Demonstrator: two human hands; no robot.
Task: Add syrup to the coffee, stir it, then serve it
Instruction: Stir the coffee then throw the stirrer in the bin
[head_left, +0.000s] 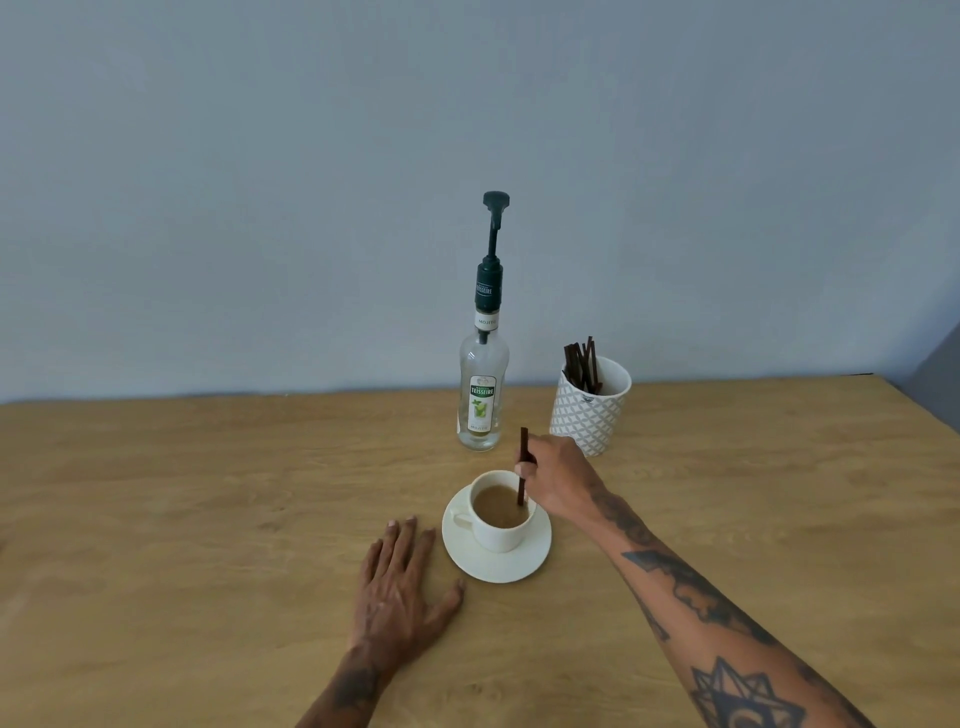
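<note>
A white cup (498, 532) of light-brown coffee (496, 504) stands on a white saucer (511, 564) in the middle of the wooden table. My right hand (558, 480) hovers over the cup's right rim, pinching a dark brown stir stick (522, 452) whose lower end dips into the coffee. Flat on the table, just left of the saucer, rests my left hand (400, 587) with fingers spread and nothing in it. Behind the cup stands a clear syrup bottle (483, 395) with a dark green pump (493, 244) on top.
A white patterned cup (589, 415) holding several more dark stir sticks (582, 364) sits to the right of the bottle, close behind my right hand. The wooden table (208, 493) meets a grey-blue wall at the back.
</note>
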